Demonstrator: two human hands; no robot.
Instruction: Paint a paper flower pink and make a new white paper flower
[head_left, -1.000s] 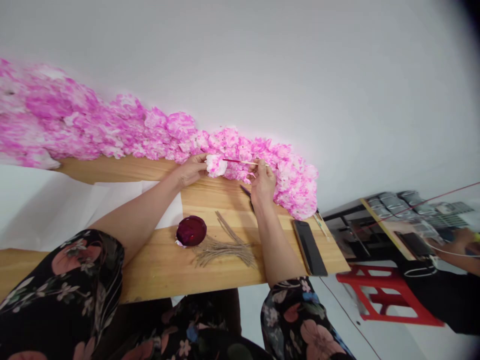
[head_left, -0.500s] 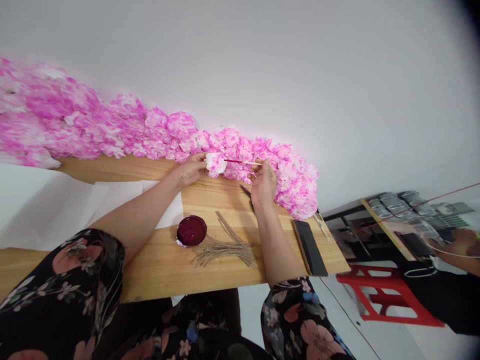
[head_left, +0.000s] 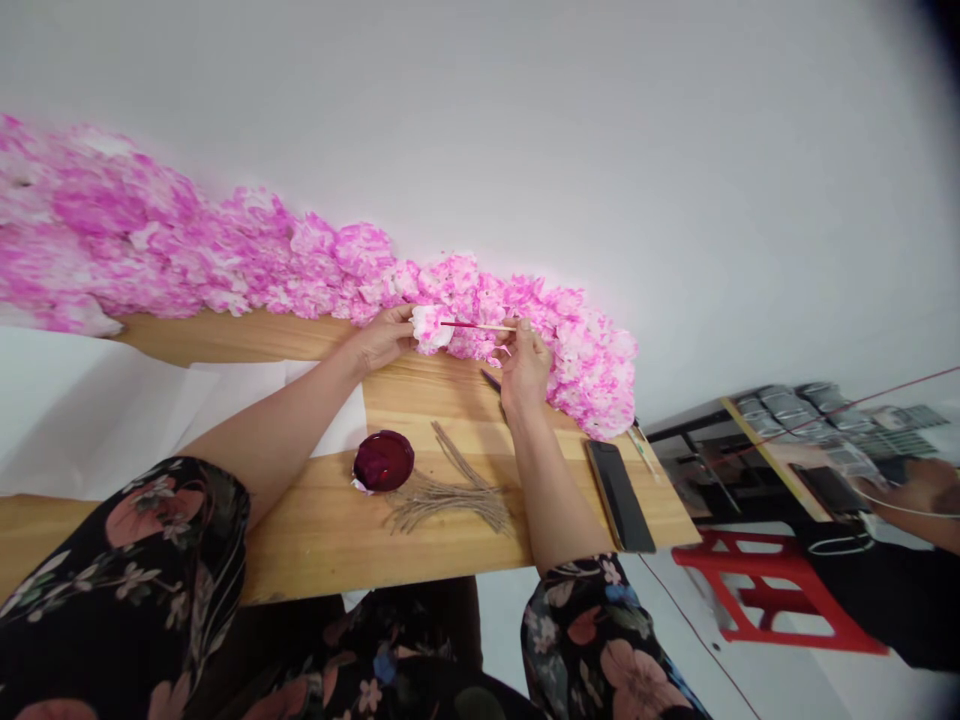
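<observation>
A long bank of pink-and-white paper flowers (head_left: 225, 250) runs along the far edge of the wooden table (head_left: 322, 530), against the white wall, and crowds close around both hands. A sheet of white paper (head_left: 150, 420) covers the table's left part. At the right, off the table, stand a red stool (head_left: 757, 590) and a dark shelf unit (head_left: 750, 440), where another person's arm (head_left: 915, 500) reaches in from the edge of the view.

On the table's right end lies a black phone (head_left: 619, 495), near the right forearm. A bundle of brown twine strands (head_left: 442, 495) lies between the two forearms, just beside a small round dish of dark red dye (head_left: 383, 461).

The left hand (head_left: 379, 343) is closed around a small paper flower (head_left: 430, 328), mostly white with pink flecks, held above the table just in front of the flower bank. The right hand (head_left: 525, 365) pinches a thin brush (head_left: 480, 325) between its fingertips, the brush lying level with its red tip touching the small flower. A dark pointed tool (head_left: 491, 379) lies on the wood just beside the right hand, partly hidden by it.
</observation>
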